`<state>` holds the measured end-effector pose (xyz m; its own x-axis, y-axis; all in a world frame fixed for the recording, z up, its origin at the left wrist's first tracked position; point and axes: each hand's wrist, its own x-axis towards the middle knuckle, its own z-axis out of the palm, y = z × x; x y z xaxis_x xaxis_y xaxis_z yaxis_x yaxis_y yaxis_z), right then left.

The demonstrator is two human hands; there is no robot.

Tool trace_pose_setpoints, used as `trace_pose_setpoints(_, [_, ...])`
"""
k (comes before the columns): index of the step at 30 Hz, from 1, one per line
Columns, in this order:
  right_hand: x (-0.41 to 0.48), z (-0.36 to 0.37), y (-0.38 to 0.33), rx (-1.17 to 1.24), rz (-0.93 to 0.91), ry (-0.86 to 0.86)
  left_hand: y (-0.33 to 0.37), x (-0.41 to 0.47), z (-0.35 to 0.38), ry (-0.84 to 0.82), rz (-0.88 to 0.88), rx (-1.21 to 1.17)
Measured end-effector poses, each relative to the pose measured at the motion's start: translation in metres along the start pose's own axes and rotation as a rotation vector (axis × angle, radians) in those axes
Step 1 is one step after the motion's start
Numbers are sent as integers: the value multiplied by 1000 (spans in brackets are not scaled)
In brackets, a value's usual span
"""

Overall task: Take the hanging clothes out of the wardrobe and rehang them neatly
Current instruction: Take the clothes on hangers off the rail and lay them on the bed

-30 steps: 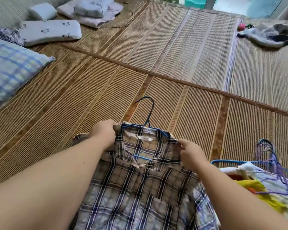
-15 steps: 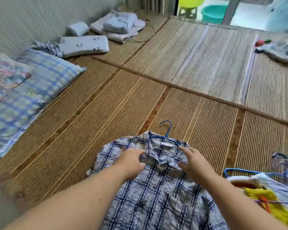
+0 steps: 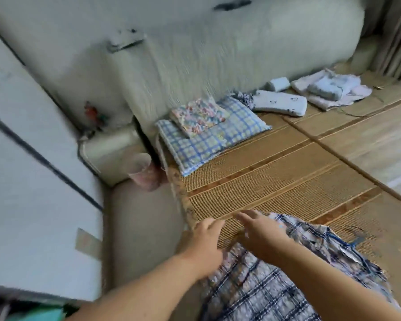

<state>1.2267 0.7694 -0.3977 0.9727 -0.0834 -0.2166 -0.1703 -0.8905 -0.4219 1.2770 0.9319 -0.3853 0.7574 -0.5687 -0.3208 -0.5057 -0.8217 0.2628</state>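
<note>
A blue-and-white plaid shirt (image 3: 276,283) lies spread on the woven straw mat (image 3: 276,181), blurred by motion. Its blue hanger (image 3: 354,237) shows faintly at the collar end on the right. My left hand (image 3: 204,239) hovers at the shirt's left edge near the mat's border, fingers stretched out and holding nothing. My right hand (image 3: 257,225) reaches over the shirt's upper edge with fingers extended, also holding nothing.
A white cabinet or wardrobe face (image 3: 33,181) fills the left. A blue checked cushion (image 3: 208,140) with a floral pillow (image 3: 199,117) lies against the wall. Folded cloths (image 3: 333,91) and a grey pillow (image 3: 280,103) lie further back. A pink cup (image 3: 144,172) stands beside the mat.
The view has swung sharply left toward the wall and cabinet. Both hands have left the shirt collar and moved to the shirt's left side, fingers spread.
</note>
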Motion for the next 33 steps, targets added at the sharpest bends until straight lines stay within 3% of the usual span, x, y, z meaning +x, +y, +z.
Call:
trace_pose_setpoints(13, [-56, 4, -321, -118, -649, -59, -162, -291, -107, 451, -536, 144])
trace_pose_setpoints(23, [-183, -14, -518, -159, -1136, 104, -158, -525, -160, 733, -920, 332])
trace_pose_setpoints(33, [-242, -81, -671, 15, -1478, 246, -112, -664, -246, 903, -1217, 718])
